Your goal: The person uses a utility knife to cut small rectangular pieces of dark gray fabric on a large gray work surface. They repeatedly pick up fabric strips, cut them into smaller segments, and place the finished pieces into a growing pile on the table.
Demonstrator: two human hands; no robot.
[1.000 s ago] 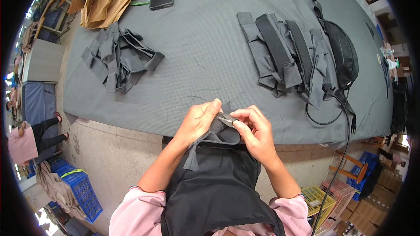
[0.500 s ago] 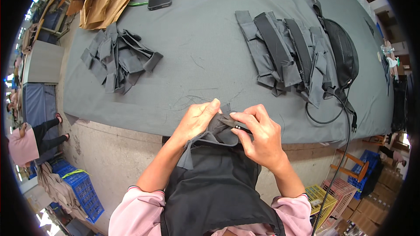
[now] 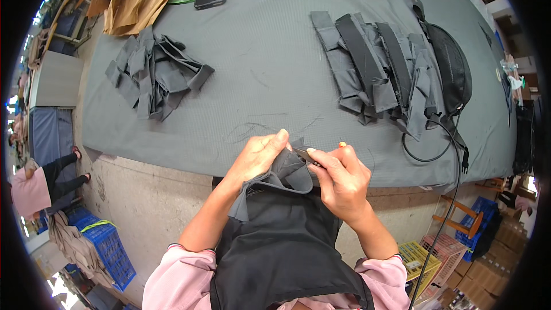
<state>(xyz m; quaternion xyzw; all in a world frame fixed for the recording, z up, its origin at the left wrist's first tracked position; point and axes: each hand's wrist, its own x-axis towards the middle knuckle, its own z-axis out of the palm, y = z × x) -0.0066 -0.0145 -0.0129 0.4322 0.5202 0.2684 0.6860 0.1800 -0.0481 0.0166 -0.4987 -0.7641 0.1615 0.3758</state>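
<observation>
Head view shows the left hand [image 3: 258, 158] pinching a grey fabric piece [image 3: 284, 173] at the surface [image 3: 258, 69] edge, six o'clock, while the right hand [image 3: 343, 181] grips a small tool against it. Judging by the piles, loose pieces [image 3: 152, 72] at ten o'clock and stacked ones [image 3: 373, 69] at two o'clock, work seems midway

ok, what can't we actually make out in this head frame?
- Small tool in the right hand: head view, the fingers cover it; only an orange tip shows, so its kind is unclear.
- Grey fabric piece: the left hand and its own folds hide its shape.
- Cable: its lower end runs off the bottom edge.
- Crates at lower right: contents too small and bent by the fisheye rim.
</observation>
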